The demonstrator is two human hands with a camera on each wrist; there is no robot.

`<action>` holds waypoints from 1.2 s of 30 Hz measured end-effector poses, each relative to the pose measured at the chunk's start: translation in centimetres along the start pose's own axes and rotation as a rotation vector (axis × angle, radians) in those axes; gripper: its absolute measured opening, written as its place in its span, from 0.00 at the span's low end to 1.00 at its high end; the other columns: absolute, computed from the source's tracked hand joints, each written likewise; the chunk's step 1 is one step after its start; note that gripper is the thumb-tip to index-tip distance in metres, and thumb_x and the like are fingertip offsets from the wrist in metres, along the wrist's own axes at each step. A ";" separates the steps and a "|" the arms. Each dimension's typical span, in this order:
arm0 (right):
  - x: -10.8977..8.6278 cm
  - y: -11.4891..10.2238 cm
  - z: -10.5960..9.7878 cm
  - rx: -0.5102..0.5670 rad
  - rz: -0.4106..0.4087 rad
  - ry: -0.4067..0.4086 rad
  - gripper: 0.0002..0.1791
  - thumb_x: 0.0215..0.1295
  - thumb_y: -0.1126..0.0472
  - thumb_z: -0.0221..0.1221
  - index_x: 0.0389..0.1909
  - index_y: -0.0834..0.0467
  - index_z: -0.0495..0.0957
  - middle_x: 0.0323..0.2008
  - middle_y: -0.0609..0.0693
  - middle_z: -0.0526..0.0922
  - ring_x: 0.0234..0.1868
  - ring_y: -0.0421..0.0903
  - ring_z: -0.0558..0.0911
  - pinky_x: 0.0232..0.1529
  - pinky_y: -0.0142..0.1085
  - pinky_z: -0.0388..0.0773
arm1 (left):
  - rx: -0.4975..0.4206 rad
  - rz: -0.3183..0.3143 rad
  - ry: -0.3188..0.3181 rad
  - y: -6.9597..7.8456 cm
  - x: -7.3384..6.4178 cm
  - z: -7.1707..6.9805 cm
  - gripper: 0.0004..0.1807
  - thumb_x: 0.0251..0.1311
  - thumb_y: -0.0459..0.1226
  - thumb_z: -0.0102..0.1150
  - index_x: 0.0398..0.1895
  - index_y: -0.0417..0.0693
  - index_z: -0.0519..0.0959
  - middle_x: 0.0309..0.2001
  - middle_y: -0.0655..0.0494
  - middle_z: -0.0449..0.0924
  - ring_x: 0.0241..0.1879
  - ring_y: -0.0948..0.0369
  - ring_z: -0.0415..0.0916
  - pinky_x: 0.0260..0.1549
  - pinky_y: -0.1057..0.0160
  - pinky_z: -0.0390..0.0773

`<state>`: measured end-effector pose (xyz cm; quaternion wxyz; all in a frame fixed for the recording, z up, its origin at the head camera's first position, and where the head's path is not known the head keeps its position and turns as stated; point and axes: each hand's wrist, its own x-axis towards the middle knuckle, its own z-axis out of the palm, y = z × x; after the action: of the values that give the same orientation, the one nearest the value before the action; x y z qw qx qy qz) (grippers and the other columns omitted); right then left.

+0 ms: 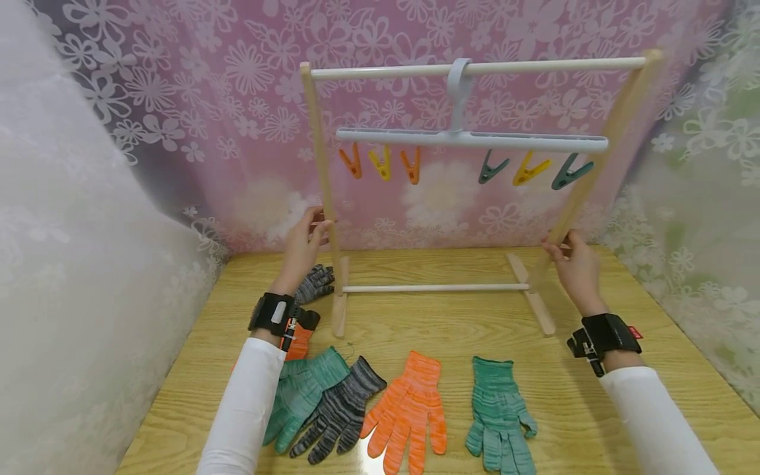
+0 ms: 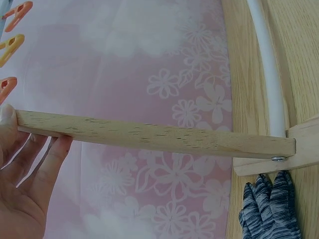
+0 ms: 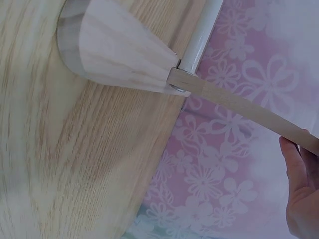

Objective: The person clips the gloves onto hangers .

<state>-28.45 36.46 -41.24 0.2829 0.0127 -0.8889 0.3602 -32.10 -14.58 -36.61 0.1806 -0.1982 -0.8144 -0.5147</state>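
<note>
A small wooden garment rack stands at the back of the table. My left hand (image 1: 304,247) grips its left post (image 1: 320,145) partway up, thumb on one side and fingers on the other in the left wrist view. On the right post (image 1: 631,99), my right hand (image 1: 576,267) pinches the wood at a similar height. From the white top rail (image 1: 386,71) hangs a pale grey hanger (image 1: 404,138). Orange, yellow and dark green clips dangle below it, among them a yellow clip (image 1: 384,168) and a green clip (image 1: 572,173); they hold nothing.
In front of the rack lie several knit gloves: an orange glove (image 1: 410,409), a green glove (image 1: 495,409), a grey-black glove (image 1: 350,402) and another green glove (image 1: 309,382). My left arm partly covers an orange glove (image 1: 299,340). Another grey glove (image 1: 315,284) lies beside the left foot.
</note>
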 end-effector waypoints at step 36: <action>-2.3 -3.6 1.9 -0.003 -0.081 0.034 0.15 0.71 0.63 0.62 0.54 0.67 0.77 0.50 0.69 0.84 0.45 0.69 0.85 0.40 0.57 0.80 | 0.078 -0.020 0.067 0.0 -4.0 -3.7 0.23 0.78 0.43 0.48 0.68 0.42 0.70 0.58 0.40 0.78 0.57 0.45 0.80 0.50 0.54 0.85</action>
<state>-26.62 32.16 -41.19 0.3123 0.0422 -0.8833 0.3472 -28.38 -18.53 -37.08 0.2103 -0.1652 -0.8293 -0.4907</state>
